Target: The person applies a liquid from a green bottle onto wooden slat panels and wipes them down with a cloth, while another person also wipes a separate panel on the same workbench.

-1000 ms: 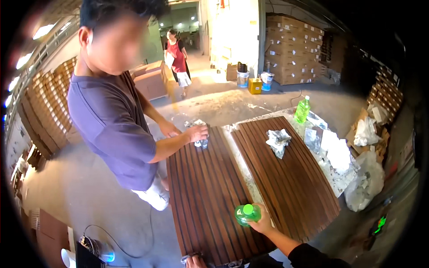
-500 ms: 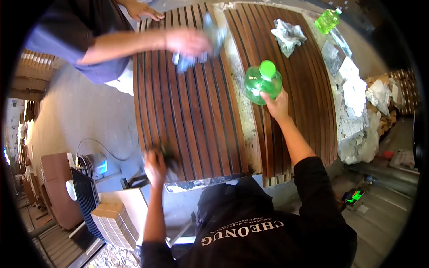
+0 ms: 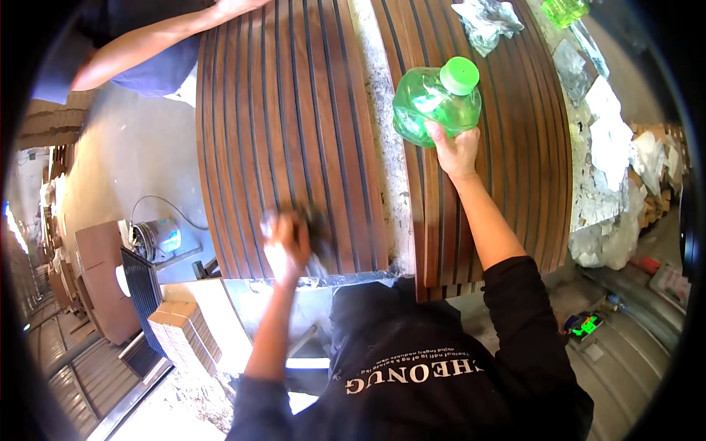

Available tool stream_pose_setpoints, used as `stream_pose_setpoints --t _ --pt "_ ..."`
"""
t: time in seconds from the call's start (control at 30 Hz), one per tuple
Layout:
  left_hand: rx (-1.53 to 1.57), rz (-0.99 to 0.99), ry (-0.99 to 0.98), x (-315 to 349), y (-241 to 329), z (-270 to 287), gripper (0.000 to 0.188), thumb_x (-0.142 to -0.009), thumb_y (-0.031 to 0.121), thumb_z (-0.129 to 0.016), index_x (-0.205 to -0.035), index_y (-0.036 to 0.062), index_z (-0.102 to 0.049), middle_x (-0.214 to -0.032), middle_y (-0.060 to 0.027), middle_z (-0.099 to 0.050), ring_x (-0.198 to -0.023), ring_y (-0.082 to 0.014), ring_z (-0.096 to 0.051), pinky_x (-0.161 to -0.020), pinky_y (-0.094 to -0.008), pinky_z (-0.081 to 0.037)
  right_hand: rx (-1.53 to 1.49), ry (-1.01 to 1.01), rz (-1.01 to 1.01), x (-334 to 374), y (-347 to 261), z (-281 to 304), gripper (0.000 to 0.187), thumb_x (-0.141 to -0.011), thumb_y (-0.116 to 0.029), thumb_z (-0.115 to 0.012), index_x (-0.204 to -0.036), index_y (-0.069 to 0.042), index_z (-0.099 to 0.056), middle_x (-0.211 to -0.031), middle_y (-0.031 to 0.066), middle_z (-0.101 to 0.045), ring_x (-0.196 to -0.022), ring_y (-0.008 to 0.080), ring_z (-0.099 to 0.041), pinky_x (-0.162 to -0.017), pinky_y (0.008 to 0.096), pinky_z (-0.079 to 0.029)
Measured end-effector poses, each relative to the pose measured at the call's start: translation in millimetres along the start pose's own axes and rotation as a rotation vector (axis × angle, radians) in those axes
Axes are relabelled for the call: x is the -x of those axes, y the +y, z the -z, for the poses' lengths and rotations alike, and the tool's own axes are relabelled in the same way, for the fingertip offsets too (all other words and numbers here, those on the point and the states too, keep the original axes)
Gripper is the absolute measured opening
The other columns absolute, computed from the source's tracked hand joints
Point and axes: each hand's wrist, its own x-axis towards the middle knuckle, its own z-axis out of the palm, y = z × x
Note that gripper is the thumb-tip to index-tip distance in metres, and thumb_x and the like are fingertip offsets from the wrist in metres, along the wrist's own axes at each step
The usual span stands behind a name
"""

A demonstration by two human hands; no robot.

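My right hand [image 3: 454,151] grips a green plastic bottle [image 3: 434,99] with a green cap, held over the right slatted brown wooden panel [image 3: 515,132]. My left hand [image 3: 285,242] is blurred and presses a dark cloth [image 3: 318,234] on the near end of the left slatted wooden panel [image 3: 287,132]. A co-worker's forearm [image 3: 154,40] reaches over the far end of that left panel from the upper left.
A crumpled grey rag [image 3: 485,18] lies on the right panel's far end, with a second green bottle [image 3: 565,9] beyond it. White plastic wrappings [image 3: 610,147] line the right side. A bucket [image 3: 158,239], cardboard boxes [image 3: 95,279] and a stack of tiles [image 3: 180,331] stand at the left.
The view has tilted further down toward the panels. The bottle in my right hand looks nearer. My left hand has moved right along the near end with the cloth. The co-worker's hand has left the top edge.
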Motion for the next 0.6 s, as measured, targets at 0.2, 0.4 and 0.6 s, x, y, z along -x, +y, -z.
stream_pose_setpoints --t 0.2,0.4,0.6 --pt "-0.296 0.141 0.354 -176.5 -48.3 -10.9 0.025 -0.092 0.026 -0.057 -0.101 0.0024 -0.053 -0.098 -0.0207 -0.059 -0.081 -0.0407 -0.063 -0.065 -0.0486 -0.054 -0.055 -0.062 -0.061 -0.3 -19.1 -26.9 0.056 -0.075 -0.036 -0.080 -0.118 -0.005 -0.061 -0.106 0.0117 -0.071 -0.097 0.0218 -0.069 -0.085 0.0352 -0.053" --pt "-0.008 -0.220 0.032 58.0 92.4 -12.6 0.009 -0.080 0.003 -0.066 -0.089 0.0058 -0.065 -0.091 -0.0197 -0.064 -0.076 -0.0354 -0.067 -0.063 -0.0417 -0.056 0.150 -0.059 0.055 0.7 2.1 -0.7 0.070 -0.078 -0.058 -0.070 -0.118 -0.004 -0.055 -0.100 0.0155 -0.068 -0.090 0.0328 -0.068 -0.079 0.0420 -0.055" --pt "0.046 0.022 0.050 -107.1 80.8 -44.9 0.003 -0.087 0.010 -0.062 -0.086 0.0067 -0.062 -0.082 -0.0141 -0.063 -0.070 -0.0337 -0.064 -0.060 -0.0420 -0.052 0.152 -0.020 0.146 1.0 6.6 -1.8 0.066 -0.079 -0.054 -0.070 -0.116 -0.002 -0.056 -0.098 0.0182 -0.067 -0.089 0.0381 -0.067 -0.077 0.0434 -0.053"
